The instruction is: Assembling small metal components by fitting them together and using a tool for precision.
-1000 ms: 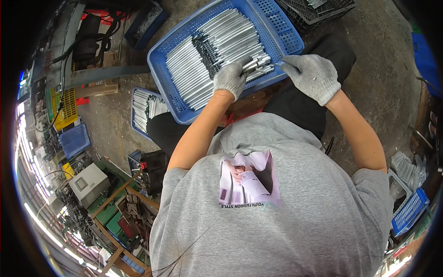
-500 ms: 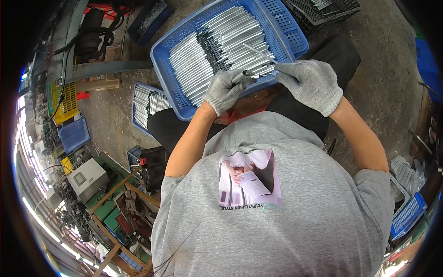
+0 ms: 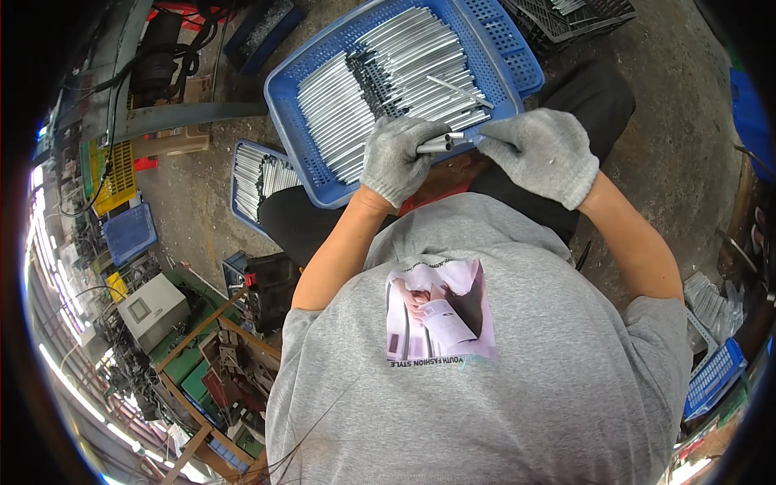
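Observation:
My left hand (image 3: 394, 160), in a grey knitted glove, is closed around a few short metal tubes (image 3: 438, 145), whose hollow ends stick out toward the right. Just right of them, my right hand (image 3: 548, 158), gloved alike, pinches with thumb and forefinger. A small bluish bit shows at its fingertips, too small to name. Both hands are over the near edge of a blue plastic crate (image 3: 279, 105) on my lap side. Inside lie two long rows of silver tubes (image 3: 327, 117) with dark ends, and one loose tube (image 3: 459, 91) lies aslant on top.
A smaller blue tray of tubes (image 3: 246, 182) is on the floor at the left. Black crates (image 3: 566, 24) stand at the far right. A machine with a grey control box (image 3: 152, 311) is at the left, and a blue basket (image 3: 715, 378) at the right.
My left hand has turned, so the tube ends now point right and show more plainly. My right hand has shifted slightly down and stays pinched. The loose tube lies the same in the crate.

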`<state>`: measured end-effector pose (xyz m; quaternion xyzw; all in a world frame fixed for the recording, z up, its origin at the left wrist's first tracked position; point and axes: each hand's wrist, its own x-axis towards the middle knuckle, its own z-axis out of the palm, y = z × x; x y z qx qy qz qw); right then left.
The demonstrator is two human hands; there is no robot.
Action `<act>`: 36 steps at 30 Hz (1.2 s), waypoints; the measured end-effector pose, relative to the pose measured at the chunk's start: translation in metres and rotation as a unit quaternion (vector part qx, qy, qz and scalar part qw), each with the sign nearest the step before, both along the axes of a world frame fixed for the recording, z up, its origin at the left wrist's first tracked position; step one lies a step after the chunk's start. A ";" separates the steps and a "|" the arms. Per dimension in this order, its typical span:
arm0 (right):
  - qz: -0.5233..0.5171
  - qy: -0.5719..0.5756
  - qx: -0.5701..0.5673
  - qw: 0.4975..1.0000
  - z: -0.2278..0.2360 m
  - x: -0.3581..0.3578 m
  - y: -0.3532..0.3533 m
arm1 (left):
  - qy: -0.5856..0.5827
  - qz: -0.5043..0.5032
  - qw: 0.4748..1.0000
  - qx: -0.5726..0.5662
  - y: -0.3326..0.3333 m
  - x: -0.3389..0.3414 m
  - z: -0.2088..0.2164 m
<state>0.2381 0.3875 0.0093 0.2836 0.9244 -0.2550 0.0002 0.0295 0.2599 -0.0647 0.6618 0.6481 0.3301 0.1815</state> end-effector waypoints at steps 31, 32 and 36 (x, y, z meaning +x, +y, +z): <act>0.021 -0.030 0.017 0.999 -0.023 -0.004 0.014 | 0.051 0.016 0.997 0.049 -0.002 0.002 -0.012; 0.003 -0.033 -0.003 0.999 -0.021 -0.004 0.015 | 0.051 0.019 0.998 0.042 -0.001 0.003 -0.011; -0.050 -0.043 -0.061 0.996 -0.017 -0.005 0.021 | 0.051 0.028 0.998 0.023 0.006 0.007 -0.009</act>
